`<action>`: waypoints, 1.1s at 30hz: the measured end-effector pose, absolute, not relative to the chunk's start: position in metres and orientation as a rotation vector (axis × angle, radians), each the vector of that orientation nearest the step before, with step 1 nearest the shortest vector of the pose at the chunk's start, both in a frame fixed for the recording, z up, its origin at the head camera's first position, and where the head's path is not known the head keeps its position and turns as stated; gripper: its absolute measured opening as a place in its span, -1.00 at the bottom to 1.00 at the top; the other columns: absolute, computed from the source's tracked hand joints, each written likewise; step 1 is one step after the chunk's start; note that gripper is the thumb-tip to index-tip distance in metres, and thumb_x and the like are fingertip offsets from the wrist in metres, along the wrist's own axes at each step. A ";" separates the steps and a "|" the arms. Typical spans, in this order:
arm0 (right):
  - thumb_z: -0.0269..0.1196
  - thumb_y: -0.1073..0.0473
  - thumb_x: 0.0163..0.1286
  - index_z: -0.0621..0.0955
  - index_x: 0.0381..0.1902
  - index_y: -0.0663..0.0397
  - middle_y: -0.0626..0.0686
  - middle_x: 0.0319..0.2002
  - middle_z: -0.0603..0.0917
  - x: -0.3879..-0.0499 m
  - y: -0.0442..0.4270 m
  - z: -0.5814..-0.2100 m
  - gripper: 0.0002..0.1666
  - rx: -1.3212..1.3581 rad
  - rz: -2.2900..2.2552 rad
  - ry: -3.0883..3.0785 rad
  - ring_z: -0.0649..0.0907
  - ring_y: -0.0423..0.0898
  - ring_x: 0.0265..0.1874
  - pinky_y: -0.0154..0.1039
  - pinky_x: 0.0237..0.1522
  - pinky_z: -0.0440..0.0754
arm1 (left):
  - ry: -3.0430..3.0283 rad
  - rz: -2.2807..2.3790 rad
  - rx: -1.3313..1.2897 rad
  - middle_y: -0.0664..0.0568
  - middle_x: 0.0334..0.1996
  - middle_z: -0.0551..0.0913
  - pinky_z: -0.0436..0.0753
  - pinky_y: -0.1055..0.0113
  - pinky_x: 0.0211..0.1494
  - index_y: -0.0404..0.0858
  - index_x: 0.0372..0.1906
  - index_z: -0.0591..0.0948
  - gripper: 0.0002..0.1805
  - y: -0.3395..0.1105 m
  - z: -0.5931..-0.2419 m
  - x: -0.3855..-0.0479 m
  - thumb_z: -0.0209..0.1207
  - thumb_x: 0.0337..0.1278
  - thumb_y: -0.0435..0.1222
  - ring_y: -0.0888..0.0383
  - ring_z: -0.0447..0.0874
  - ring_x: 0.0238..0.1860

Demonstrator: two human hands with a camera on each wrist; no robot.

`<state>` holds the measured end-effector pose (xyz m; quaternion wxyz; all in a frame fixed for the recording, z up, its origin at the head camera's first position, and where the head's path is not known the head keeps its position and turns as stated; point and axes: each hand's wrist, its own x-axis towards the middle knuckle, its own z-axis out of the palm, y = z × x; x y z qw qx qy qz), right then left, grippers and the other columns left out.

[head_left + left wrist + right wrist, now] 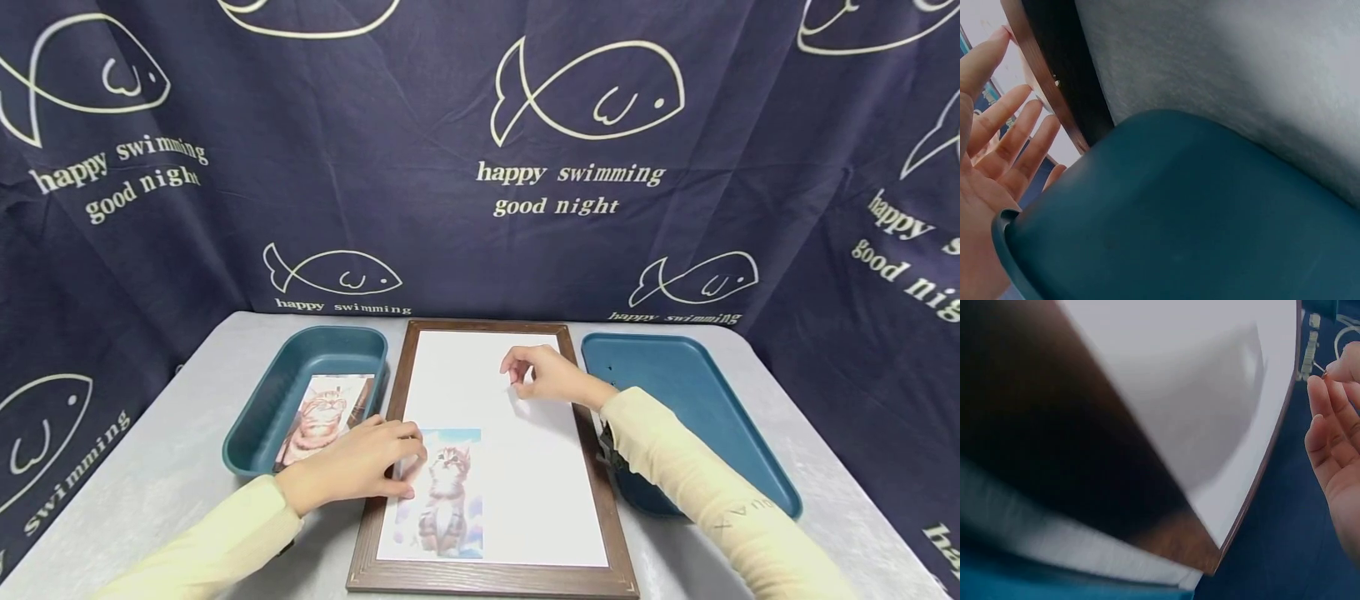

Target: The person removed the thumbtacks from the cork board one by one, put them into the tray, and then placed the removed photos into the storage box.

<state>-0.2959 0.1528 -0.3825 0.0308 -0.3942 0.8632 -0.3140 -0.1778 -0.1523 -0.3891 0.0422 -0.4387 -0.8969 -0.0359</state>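
Observation:
A wood-framed white board (536, 467) lies on the table, with a kitten picture (450, 508) on its lower left part. My left hand (360, 462) reaches over the frame's left side, fingers relaxed at the upper left edge of that picture. In the left wrist view its fingers (1019, 144) look spread and nearly straight, with nothing gripped. Over the upper right of the board, my right hand (551, 375) pinches a small pin (1319, 367) between thumb and forefinger. The thin pin shows in the right wrist view; its exact type is too small to tell.
Left of the board stands a deep teal bin (258, 425) holding cat pictures (322, 417). A shallow teal tray (705, 417) lies on the right, with a few tiny dark items near its left edge. A navy fish-print curtain (450, 208) hangs behind the grey table (795, 442).

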 end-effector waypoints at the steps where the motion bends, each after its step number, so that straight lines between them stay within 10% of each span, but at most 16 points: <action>1: 0.19 0.42 -0.02 0.55 -0.25 0.22 0.03 -0.48 0.60 -0.297 0.156 -0.382 -0.71 -1.205 -0.977 2.668 0.56 -0.01 -0.44 -0.43 -0.49 0.38 | -2.741 -0.112 -1.344 0.18 -0.18 0.54 0.44 0.28 -0.13 -0.03 -0.18 0.58 -0.59 -0.153 -0.389 -0.178 0.26 -0.14 0.09 0.24 0.53 -0.17; 33: 0.21 0.45 0.02 0.56 -0.29 0.28 0.07 -0.46 0.57 -0.311 0.250 -0.395 -0.78 -0.886 -1.121 2.825 0.51 -0.16 -0.49 -0.32 -0.43 0.49 | -2.775 -0.089 -1.330 0.17 -0.14 0.55 0.45 0.26 -0.07 -0.04 -0.14 0.58 -0.56 -0.152 -0.388 -0.177 0.25 -0.11 0.10 0.24 0.53 -0.13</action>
